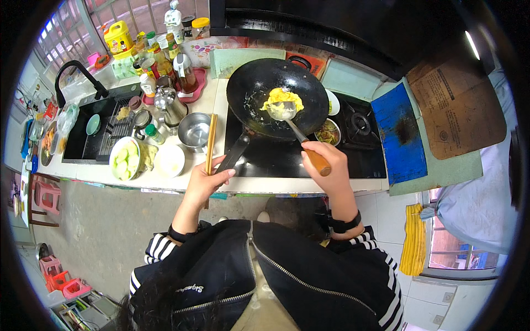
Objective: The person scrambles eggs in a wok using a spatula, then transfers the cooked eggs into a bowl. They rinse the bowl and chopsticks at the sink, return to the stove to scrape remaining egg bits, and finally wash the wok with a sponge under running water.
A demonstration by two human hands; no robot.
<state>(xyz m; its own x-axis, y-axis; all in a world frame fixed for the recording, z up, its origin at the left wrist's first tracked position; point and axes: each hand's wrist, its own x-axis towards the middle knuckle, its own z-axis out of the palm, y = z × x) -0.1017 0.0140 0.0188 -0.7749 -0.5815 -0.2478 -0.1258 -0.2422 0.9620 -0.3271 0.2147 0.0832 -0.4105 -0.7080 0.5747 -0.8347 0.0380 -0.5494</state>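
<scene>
A black wok (248, 99) sits tilted on the left side of a black gas hob (269, 161). My left hand (209, 178) holds the end of the wok's handle (234, 153) and a pair of wooden chopsticks (211, 140), which point up beside a steel bowl (194, 130). My right hand (327, 165) is closed around the wooden handle of a metal ladle (282, 111). The ladle's bowl rests against cooked yellow egg (283, 97) in the middle of the wok. Behind the wok's right rim are a white bowl (333, 102) and a metal bowl of food (329, 132), both partly hidden.
Left of the hob stand a bowl of sliced pale-green vegetable (125, 159), a white bowl (169, 160), a steel pitcher (170, 105) and several seasoning bottles (165, 62). A black sink (83, 140) lies farther left. The right burner (358, 123) holds no pan. A range hood (314, 33) overhangs the hob.
</scene>
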